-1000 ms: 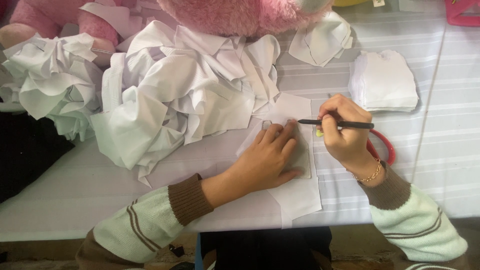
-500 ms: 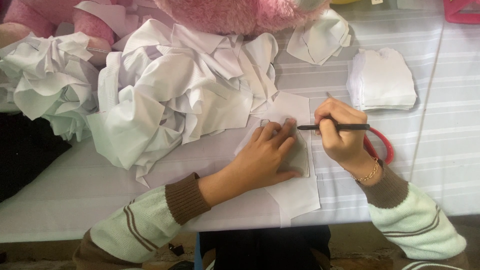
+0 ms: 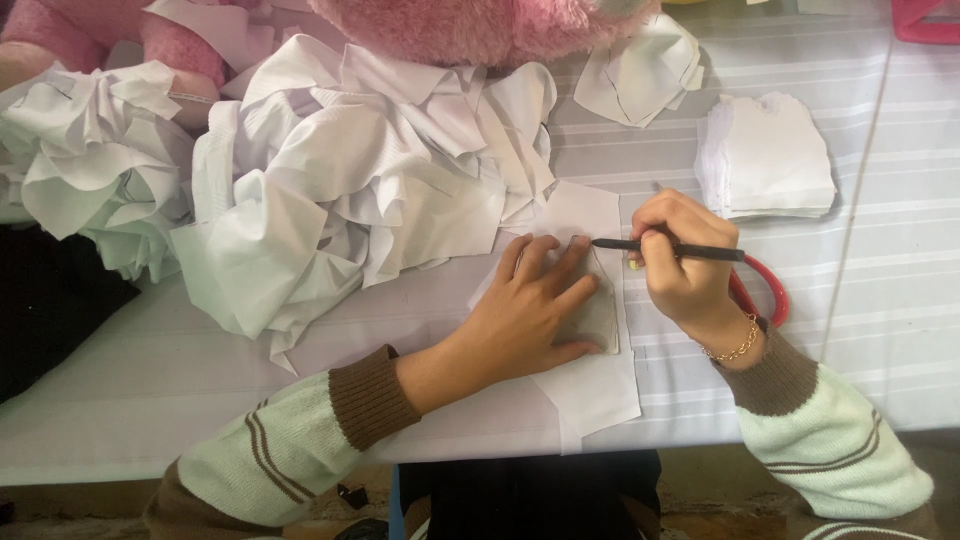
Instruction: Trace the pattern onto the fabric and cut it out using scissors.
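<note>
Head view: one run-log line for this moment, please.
left hand flat on grey template | right hand holds black pen | white fabric piece beneath

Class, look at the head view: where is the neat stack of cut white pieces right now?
The stack of cut white pieces lies on the striped table, upper right, just beyond the right hand.

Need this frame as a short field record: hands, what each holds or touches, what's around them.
surface: table with a pale striped cloth
left hand: flat, fingers spread, pressing a grey template onto a white fabric piece
right hand: grips a black pen, tip at the template's top edge
under right wrist: red scissors, partly hidden
far right: stack of cut white pieces
left and centre: heap of crumpled white fabric
top edge: pink plush toy
</note>
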